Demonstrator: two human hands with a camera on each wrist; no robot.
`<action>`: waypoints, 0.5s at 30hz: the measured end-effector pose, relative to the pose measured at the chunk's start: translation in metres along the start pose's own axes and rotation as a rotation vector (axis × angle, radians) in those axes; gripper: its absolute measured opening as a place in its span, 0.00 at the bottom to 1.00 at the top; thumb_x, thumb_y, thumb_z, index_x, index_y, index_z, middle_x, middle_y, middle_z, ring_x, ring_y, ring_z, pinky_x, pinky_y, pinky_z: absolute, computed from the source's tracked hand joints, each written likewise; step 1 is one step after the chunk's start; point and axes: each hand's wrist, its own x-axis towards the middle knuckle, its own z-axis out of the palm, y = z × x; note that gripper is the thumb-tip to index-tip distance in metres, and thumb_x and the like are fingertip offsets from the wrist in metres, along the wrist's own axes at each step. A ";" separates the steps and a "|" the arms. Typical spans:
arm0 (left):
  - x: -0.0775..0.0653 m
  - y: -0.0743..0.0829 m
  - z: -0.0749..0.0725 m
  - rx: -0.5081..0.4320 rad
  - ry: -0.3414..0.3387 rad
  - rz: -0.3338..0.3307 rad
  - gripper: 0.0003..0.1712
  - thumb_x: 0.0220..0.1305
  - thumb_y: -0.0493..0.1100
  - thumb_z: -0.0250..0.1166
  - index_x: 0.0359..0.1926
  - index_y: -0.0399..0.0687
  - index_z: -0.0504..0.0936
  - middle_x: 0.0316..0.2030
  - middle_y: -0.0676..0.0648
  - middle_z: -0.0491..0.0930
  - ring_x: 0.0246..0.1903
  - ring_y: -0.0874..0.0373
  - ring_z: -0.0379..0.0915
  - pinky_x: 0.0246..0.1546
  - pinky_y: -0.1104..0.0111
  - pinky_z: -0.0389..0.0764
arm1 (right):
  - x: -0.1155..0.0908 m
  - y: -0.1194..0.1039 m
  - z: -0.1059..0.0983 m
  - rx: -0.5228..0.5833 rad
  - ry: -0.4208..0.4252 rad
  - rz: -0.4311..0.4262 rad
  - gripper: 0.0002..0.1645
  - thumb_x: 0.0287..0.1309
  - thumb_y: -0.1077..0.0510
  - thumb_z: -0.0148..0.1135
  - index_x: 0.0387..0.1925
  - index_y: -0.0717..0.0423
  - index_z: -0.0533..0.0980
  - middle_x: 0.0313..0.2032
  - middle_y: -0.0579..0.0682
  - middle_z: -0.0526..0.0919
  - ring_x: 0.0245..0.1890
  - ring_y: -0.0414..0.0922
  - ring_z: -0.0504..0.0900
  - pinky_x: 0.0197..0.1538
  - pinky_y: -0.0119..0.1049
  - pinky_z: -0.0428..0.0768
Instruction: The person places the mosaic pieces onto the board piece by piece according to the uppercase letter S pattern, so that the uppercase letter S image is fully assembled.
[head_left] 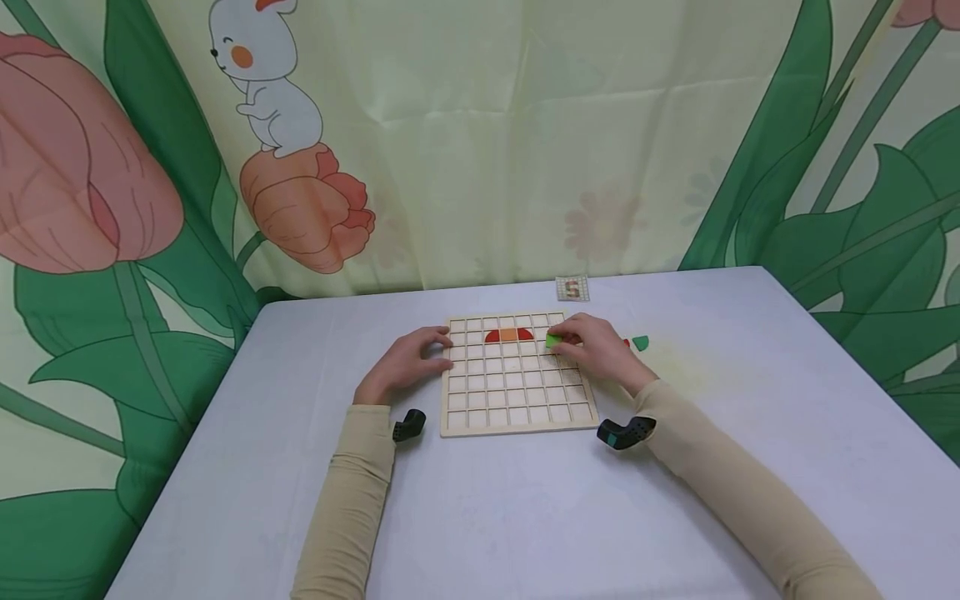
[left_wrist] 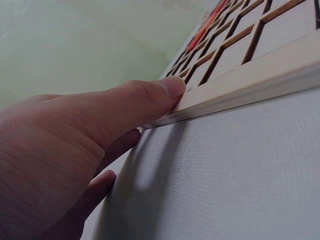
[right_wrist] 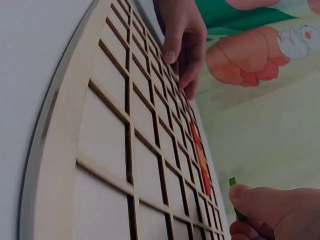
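A wooden grid board (head_left: 517,375) with square cells lies on the white table. In one row near its far edge sit an orange square tile (head_left: 509,335) between two red tiles (head_left: 492,337) with rounded outer corners. My left hand (head_left: 408,358) rests at the board's left edge, its thumb (left_wrist: 172,87) touching the frame and its fingers apart. Over the board's far right part, my right hand (head_left: 596,346) pinches a bright green tile (head_left: 552,341) between thumb and fingers. The right wrist view shows this green tile (right_wrist: 233,182) edge-on, raised above the grid.
A dark green tile (head_left: 641,342) and a partly hidden red tile (head_left: 626,342) lie right of the board, beside my right hand. A small patterned card (head_left: 572,288) lies at the table's far edge. Behind the table hangs a printed curtain (head_left: 465,150).
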 end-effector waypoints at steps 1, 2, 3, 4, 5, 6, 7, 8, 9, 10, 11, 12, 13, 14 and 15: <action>0.000 0.000 0.000 0.004 0.000 0.002 0.20 0.60 0.47 0.71 0.52 0.47 0.80 0.68 0.48 0.68 0.71 0.51 0.56 0.71 0.57 0.55 | 0.003 -0.003 0.004 0.003 0.000 -0.014 0.17 0.60 0.59 0.67 0.50 0.62 0.81 0.41 0.54 0.81 0.40 0.48 0.79 0.47 0.43 0.78; 0.000 0.000 0.000 0.006 0.001 0.003 0.20 0.60 0.47 0.71 0.52 0.47 0.80 0.68 0.48 0.68 0.71 0.51 0.56 0.71 0.57 0.55 | 0.007 -0.007 0.008 0.009 -0.006 -0.021 0.17 0.60 0.59 0.67 0.50 0.61 0.82 0.41 0.54 0.82 0.40 0.48 0.78 0.46 0.42 0.78; 0.000 -0.001 0.000 0.008 0.001 0.003 0.20 0.60 0.47 0.71 0.52 0.47 0.80 0.68 0.48 0.68 0.71 0.51 0.56 0.71 0.57 0.55 | 0.010 -0.010 0.012 0.017 -0.015 -0.023 0.17 0.60 0.59 0.67 0.50 0.61 0.82 0.41 0.54 0.82 0.39 0.47 0.78 0.45 0.41 0.77; 0.000 -0.001 0.000 0.008 0.000 0.001 0.20 0.61 0.47 0.71 0.52 0.47 0.80 0.68 0.48 0.68 0.71 0.51 0.56 0.71 0.57 0.55 | 0.013 -0.013 0.016 0.021 -0.029 -0.019 0.17 0.60 0.59 0.67 0.50 0.60 0.82 0.41 0.53 0.82 0.39 0.47 0.77 0.45 0.40 0.77; 0.000 -0.001 0.000 0.010 0.001 0.001 0.20 0.61 0.48 0.71 0.52 0.47 0.80 0.67 0.48 0.68 0.71 0.52 0.56 0.71 0.58 0.55 | 0.016 -0.016 0.019 0.022 -0.042 -0.023 0.17 0.60 0.59 0.67 0.50 0.60 0.82 0.42 0.53 0.82 0.40 0.47 0.77 0.45 0.40 0.76; 0.001 -0.001 0.000 0.012 0.001 0.002 0.20 0.61 0.48 0.71 0.52 0.47 0.81 0.67 0.48 0.68 0.71 0.52 0.56 0.71 0.58 0.55 | 0.019 -0.019 0.023 0.020 -0.053 -0.029 0.17 0.60 0.59 0.67 0.50 0.60 0.82 0.42 0.53 0.82 0.40 0.46 0.76 0.45 0.40 0.76; 0.000 -0.001 0.000 0.011 0.001 0.004 0.20 0.60 0.48 0.71 0.52 0.47 0.81 0.67 0.48 0.68 0.71 0.51 0.56 0.71 0.58 0.55 | 0.022 -0.022 0.026 0.020 -0.070 -0.031 0.17 0.61 0.59 0.66 0.51 0.60 0.81 0.42 0.53 0.82 0.40 0.47 0.76 0.45 0.40 0.76; 0.000 -0.001 0.001 0.010 0.001 0.004 0.20 0.60 0.48 0.71 0.52 0.47 0.81 0.67 0.48 0.68 0.71 0.51 0.56 0.71 0.58 0.55 | 0.025 -0.025 0.029 0.023 -0.089 -0.028 0.17 0.61 0.59 0.66 0.52 0.59 0.81 0.43 0.53 0.82 0.40 0.46 0.76 0.46 0.40 0.76; 0.000 -0.001 0.001 0.012 0.001 0.006 0.20 0.60 0.48 0.71 0.52 0.47 0.81 0.67 0.48 0.68 0.71 0.51 0.56 0.71 0.58 0.55 | 0.027 -0.028 0.032 0.024 -0.102 -0.034 0.17 0.61 0.60 0.65 0.52 0.59 0.81 0.43 0.53 0.82 0.40 0.46 0.76 0.46 0.41 0.77; 0.000 -0.001 0.001 0.012 0.000 0.008 0.20 0.60 0.48 0.71 0.52 0.47 0.80 0.67 0.48 0.68 0.71 0.52 0.56 0.71 0.58 0.55 | 0.030 -0.030 0.034 0.021 -0.112 -0.043 0.17 0.61 0.60 0.65 0.52 0.59 0.81 0.42 0.52 0.82 0.40 0.46 0.76 0.46 0.40 0.77; 0.000 -0.002 0.001 0.012 0.001 0.011 0.20 0.60 0.48 0.71 0.52 0.47 0.80 0.67 0.48 0.68 0.71 0.52 0.56 0.71 0.58 0.55 | 0.032 -0.032 0.037 0.018 -0.117 -0.057 0.17 0.61 0.61 0.65 0.51 0.59 0.81 0.42 0.52 0.83 0.40 0.46 0.76 0.46 0.40 0.77; 0.000 -0.001 0.000 0.012 0.001 0.012 0.20 0.60 0.48 0.71 0.52 0.47 0.80 0.67 0.48 0.68 0.71 0.52 0.56 0.71 0.58 0.55 | 0.034 -0.035 0.039 0.018 -0.120 -0.064 0.16 0.61 0.61 0.65 0.50 0.59 0.82 0.41 0.52 0.83 0.39 0.46 0.77 0.46 0.40 0.77; 0.000 -0.001 0.000 0.012 0.001 0.011 0.20 0.60 0.48 0.71 0.52 0.47 0.80 0.68 0.48 0.68 0.71 0.52 0.56 0.71 0.58 0.56 | 0.037 -0.037 0.041 0.013 -0.124 -0.072 0.15 0.60 0.62 0.65 0.50 0.59 0.82 0.41 0.52 0.83 0.39 0.46 0.77 0.45 0.40 0.77; 0.000 -0.001 0.000 0.014 0.001 0.009 0.20 0.60 0.48 0.71 0.52 0.47 0.80 0.68 0.49 0.68 0.71 0.52 0.56 0.71 0.58 0.56 | 0.039 -0.038 0.043 0.009 -0.125 -0.079 0.15 0.60 0.62 0.65 0.49 0.59 0.82 0.41 0.51 0.83 0.39 0.45 0.77 0.45 0.39 0.77; 0.000 -0.001 0.000 0.014 0.001 0.008 0.20 0.60 0.48 0.71 0.52 0.47 0.80 0.68 0.49 0.68 0.71 0.52 0.56 0.71 0.58 0.56 | 0.041 -0.040 0.045 0.002 -0.125 -0.087 0.14 0.60 0.62 0.65 0.48 0.59 0.83 0.40 0.51 0.83 0.38 0.45 0.76 0.44 0.39 0.77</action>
